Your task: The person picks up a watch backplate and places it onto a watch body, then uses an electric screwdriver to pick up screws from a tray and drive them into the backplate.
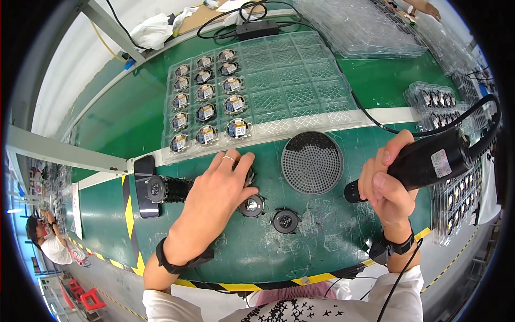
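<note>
My right hand (389,182) is wrapped round a black electric screwdriver (429,163), its tip end pointing left and a cable leaving its rear. My left hand (220,185) reaches over the green bench, palm down. Its thumb and index finger curve round a dark round part, mostly hidden beneath them. Just below the thumb lies a round black watch case (252,206). A second black watch case (285,220) lies to its right, nearer me. Between my hands sits a grey round dish (312,180) of small holes, with small black pieces gathered at its far side.
Left of my left hand stand a stack of round black parts (156,189) and a dark smartphone (144,169). A clear compartment tray (289,80) holds round electronic modules at its left. More filled trays (456,206) stand right. Striped tape (316,278) marks the near edge.
</note>
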Motion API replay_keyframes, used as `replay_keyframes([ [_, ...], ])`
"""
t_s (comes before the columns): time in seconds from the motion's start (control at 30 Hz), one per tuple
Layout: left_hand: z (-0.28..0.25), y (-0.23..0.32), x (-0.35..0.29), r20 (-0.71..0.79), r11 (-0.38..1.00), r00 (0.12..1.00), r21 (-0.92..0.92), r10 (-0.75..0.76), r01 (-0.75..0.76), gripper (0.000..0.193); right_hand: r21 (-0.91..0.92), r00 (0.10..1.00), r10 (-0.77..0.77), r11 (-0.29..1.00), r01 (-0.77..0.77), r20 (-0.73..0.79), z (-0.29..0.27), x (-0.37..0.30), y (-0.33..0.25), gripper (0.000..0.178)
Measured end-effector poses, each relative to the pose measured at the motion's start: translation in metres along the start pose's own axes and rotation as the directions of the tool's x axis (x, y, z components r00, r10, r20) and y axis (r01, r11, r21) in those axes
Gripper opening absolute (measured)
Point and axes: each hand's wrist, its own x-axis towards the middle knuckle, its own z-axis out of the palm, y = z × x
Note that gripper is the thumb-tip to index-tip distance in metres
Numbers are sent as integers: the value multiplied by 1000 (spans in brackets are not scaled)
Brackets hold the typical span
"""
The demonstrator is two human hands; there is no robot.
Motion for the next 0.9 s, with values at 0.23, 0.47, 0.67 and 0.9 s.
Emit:
replay_keyframes([
  [0.23, 2, -9, 2, -18, 997, 1000, -75, -2, 1, 51, -48, 1000, 16, 999, -15, 8, 0, -5, -1, 31],
  [0.47, 0, 20, 0, -158, 974, 983, -189, 97, -127, 53, -60, 1000, -3, 998, 4, 17, 1, -4, -1, 33],
  [0.67, 25, 30, -1, -90, 971, 974, -100, 207, -215, 54, 3, 1000, 20, 1000, -20, -11, 1, -5, -2, 32],
  [0.9, 22, 37, -10, -85, 982, 979, -37, 183, -186, 51, -17, 1000, 11, 1000, -11, -6, -1, -7, 0, 33],
])
